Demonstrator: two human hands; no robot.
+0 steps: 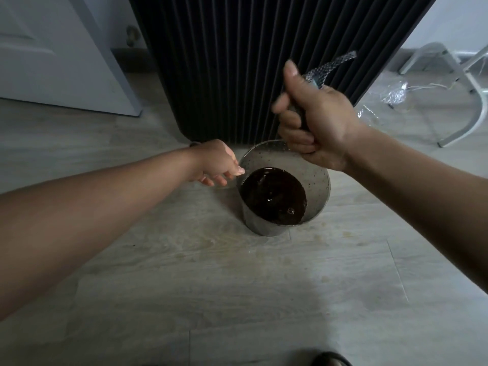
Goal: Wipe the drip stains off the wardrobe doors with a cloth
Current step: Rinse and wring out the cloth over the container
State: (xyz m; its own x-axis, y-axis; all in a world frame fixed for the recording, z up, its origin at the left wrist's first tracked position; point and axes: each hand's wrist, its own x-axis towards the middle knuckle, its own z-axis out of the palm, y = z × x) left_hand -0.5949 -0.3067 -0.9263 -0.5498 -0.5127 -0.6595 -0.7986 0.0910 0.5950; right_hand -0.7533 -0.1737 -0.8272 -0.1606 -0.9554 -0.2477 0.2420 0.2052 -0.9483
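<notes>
**Perilously close: a tub of dark liquid at the foot of the wardrobe**

From where I stood, the person's right hand (314, 122) was balled into a tight fist round the cloth (330, 67). It was a grey, netted rag whose loose tail stuck up past the thumb, and it hung in the air just above the far rim of the clear tub (317, 180). The left hand (219, 162) reached down to the tub's left rim, thumb and fingertips pinching the edge. The tub sat on the pale floor (211, 286) just in front of the wardrobe doors (237, 62), which were dark and ribbed. It held a pool of near-black liquid (273, 195), with specks dotted up its inner wall.

That liquid worried me most. With only a pinch on the rim, a tug might have tipped or slid the tub and slopped the stuff across the boards or against the foot of the doors. That would have made fresh stains rather than fewer. A rag dipped in anything that dirty would, I reckoned, smear the ribs rather than clean them, and the grooves between them looked likely to trap the wet. A fist squeezed that close to the rim might also have dripped outside the tub. In the dim light I couldn't make out the drip stains at all, so missed patches seemed a fair risk too.
</notes>
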